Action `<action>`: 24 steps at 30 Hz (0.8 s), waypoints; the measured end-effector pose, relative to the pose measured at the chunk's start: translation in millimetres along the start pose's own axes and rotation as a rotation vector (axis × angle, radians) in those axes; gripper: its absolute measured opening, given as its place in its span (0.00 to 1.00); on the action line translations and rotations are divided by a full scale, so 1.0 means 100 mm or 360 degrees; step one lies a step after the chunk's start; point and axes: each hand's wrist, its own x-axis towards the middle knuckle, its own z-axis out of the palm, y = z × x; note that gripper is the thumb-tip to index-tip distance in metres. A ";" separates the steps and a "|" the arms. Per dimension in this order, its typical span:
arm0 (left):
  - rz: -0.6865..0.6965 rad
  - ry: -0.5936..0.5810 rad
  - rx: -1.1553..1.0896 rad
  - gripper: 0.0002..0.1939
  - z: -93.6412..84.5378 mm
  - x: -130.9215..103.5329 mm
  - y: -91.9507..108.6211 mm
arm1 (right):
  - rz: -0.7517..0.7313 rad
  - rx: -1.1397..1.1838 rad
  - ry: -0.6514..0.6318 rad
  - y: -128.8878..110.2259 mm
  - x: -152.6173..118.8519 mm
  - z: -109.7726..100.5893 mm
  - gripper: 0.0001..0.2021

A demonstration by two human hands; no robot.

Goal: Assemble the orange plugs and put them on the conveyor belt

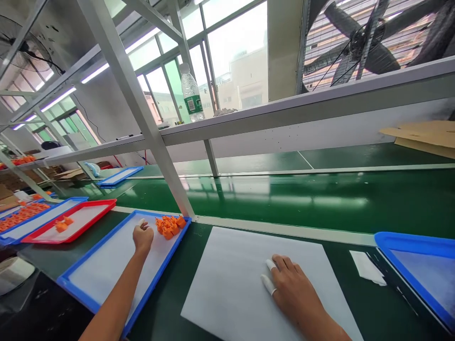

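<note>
My left hand [143, 236] is over the far part of a white-lined blue tray [103, 279]. Its fingers are curled together, with a white covering showing at a fingertip; whether anything is inside the pinch is hidden. Just right of it, in the tray's far corner, lies a heap of small orange plastic parts [169, 226]. My right hand [292, 289] rests palm down on a large white sheet [227, 274], fingers stretched out. White finger cots cover its thumb and index finger, and nothing is held there.
To the left stand a red tray [106, 203] with a few orange parts and another blue tray [80, 202]. A blue tray [387, 239] sits at the right beside a white paper scrap [366, 267]. A slanting metal post [170, 180] rises behind; a plastic bottle [192, 94] tops the shelf.
</note>
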 end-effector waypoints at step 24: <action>0.2030 -0.1402 0.0434 0.21 1.14 -2.58 0.77 | 0.0041 0.0066 -0.0222 0.08 0.15 -0.22 0.05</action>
